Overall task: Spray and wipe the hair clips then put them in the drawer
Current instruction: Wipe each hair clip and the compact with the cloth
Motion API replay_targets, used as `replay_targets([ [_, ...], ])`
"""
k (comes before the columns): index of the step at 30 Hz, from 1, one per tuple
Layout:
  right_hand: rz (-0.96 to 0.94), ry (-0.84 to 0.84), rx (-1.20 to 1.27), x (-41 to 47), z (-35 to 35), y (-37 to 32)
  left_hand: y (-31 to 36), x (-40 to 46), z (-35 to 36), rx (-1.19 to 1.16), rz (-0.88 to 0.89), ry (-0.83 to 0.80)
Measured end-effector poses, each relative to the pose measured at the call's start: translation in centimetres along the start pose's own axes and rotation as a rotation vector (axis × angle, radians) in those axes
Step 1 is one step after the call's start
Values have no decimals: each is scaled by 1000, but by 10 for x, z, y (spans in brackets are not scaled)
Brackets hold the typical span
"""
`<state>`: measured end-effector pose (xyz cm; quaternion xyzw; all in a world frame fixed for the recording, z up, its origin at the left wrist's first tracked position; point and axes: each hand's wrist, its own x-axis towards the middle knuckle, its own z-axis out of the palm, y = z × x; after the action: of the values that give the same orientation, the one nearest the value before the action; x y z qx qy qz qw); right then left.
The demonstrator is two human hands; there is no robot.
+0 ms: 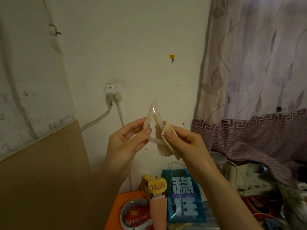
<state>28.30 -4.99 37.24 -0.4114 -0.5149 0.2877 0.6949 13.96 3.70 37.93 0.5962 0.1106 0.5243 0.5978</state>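
Wiping step: left hand point(126, 141) is pinching clip point(153, 117) w/ thumb & fingers, right hand point(181, 141) is gripping folded cloth point(166, 140) round one arm; best sliding cloth lengthwise.

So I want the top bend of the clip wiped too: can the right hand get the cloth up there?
Probably yes. The right hand pinches the cloth around the hair clip's right arm, and the bend above it is bare; the left hand holds only the other arm.

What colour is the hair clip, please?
Pale translucent cream hair clip, seen in the head view.
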Motion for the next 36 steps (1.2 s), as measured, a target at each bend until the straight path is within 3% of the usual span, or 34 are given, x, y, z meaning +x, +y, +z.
replay_targets([
  [4, -7, 9, -4, -1, 0, 4, -3, -1, -2, 36, -9, -5],
  [8, 15, 33, -5, 0, -5, 10, -3, -1, -8, 251, -48, -77],
  [16, 77, -116, -140, 0, -16, 9, 16, 11, -14, 468, -16, -181],
  [31, 92, 54, -5, -6, -30, 19, 8, 7, -24, 264, -13, -30],
  [36, 95, 185, 28, -7, -37, 21, 5, 3, -26, 200, -28, -9],
])
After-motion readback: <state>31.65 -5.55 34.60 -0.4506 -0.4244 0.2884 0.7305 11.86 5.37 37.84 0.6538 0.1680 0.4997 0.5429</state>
